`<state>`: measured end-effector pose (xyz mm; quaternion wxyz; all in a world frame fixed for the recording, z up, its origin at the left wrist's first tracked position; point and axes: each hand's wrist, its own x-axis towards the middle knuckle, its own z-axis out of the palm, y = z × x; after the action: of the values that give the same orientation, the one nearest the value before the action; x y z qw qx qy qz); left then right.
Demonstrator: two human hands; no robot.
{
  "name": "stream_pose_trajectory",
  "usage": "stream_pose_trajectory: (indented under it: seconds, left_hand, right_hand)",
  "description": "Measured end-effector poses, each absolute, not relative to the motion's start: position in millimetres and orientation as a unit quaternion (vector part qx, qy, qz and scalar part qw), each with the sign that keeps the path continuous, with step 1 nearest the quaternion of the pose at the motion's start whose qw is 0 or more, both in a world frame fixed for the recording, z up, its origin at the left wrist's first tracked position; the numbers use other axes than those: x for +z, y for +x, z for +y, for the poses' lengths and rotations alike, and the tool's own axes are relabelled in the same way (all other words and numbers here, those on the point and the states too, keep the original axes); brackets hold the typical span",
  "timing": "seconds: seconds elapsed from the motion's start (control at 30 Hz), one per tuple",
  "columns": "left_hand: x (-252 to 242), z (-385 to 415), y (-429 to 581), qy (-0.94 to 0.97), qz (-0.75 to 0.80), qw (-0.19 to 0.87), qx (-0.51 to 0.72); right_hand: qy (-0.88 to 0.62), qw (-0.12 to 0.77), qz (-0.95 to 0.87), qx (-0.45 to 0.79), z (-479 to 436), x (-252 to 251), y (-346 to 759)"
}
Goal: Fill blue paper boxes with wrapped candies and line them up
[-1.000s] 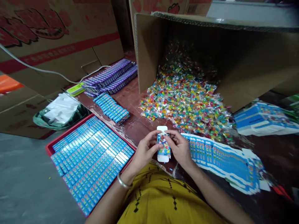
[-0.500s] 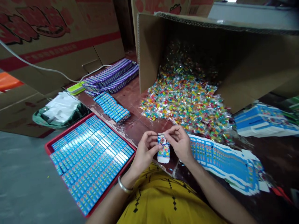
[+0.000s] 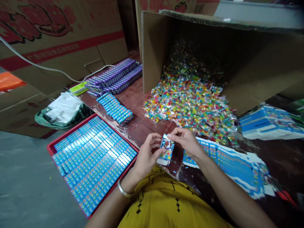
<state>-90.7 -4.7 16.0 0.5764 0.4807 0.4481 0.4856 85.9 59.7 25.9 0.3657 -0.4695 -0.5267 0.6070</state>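
Observation:
A small blue printed carton (image 3: 168, 148) is held between my two hands over the front edge of the table, its white bottom flap hanging open towards me. My left hand (image 3: 148, 155) grips it along the left side, thumb across the front. Thumb and fingers of my right hand (image 3: 187, 144) are closed at its top right corner. Just right of the carton, partly under my right wrist, lies a long fanned row of flat blue cartons (image 3: 228, 161). Beyond my hands spreads a heap of clear packets of colourful candies (image 3: 187, 107).
The heap spills from a cardboard box (image 3: 154, 53) lying on its side. At left is a red tray (image 3: 53, 147) of packed blue cartons; behind it stand blue cartons (image 3: 115, 107) and purple ones (image 3: 114, 76). More flat cartons (image 3: 270, 122) lie at right. A green bag (image 3: 41, 118) holds white pieces.
The carton has gone from upright to tilted, its top leaning right. My right hand has shifted slightly right, at the carton's top corner. The camera view has moved a little.

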Motion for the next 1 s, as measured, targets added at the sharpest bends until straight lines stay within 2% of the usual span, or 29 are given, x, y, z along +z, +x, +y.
stream_pose_trajectory:
  seconds: [0.13, 0.27, 0.33, 0.53, 0.6, 0.67, 0.77, 0.87, 1.0]
  left_hand:
    - [18.7, -4.2, -93.1, 0.491, 0.44, 0.589, 0.468]
    - [20.4, -2.6, -93.9, 0.496, 0.453, 0.579, 0.463]
    - [20.2, -1.6, -93.7, 0.486, 0.448, 0.584, 0.47]
    - [14.5, 1.5, -96.5, 0.451, 0.436, 0.613, 0.48]
    - [11.0, 4.0, -100.7, 0.429, 0.452, 0.607, 0.493]
    - [7.5, 7.1, -105.7, 0.409, 0.482, 0.591, 0.501]
    - [4.7, 10.1, -110.7, 0.378, 0.514, 0.576, 0.511]
    - [7.3, 9.2, -110.4, 0.332, 0.506, 0.602, 0.52]
    - [12.5, 7.4, -109.1, 0.314, 0.499, 0.637, 0.496]
  right_hand:
    - [-0.471, 0.34, -0.551, 0.599, 63.3, 27.0, 87.5]
    - [-0.459, 0.364, -0.626, 0.514, 55.0, 30.7, 84.5]
    - [-0.444, 0.367, -0.634, 0.516, 47.4, 31.5, 82.2]
    - [-0.441, 0.303, -0.66, 0.527, 43.6, 29.6, 89.3]
    - [-0.47, 0.305, -0.706, 0.432, 54.6, 28.5, 101.5]
    - [-0.524, 0.295, -0.756, 0.259, 68.8, 25.0, 116.2]
    - [-0.553, 0.217, -0.802, 0.061, 88.1, 14.0, 133.0]
    - [-0.545, 0.184, -0.818, 0.002, 99.8, 3.6, 137.8]
    - [-0.564, 0.252, -0.786, 0.025, 104.0, 7.2, 135.7]
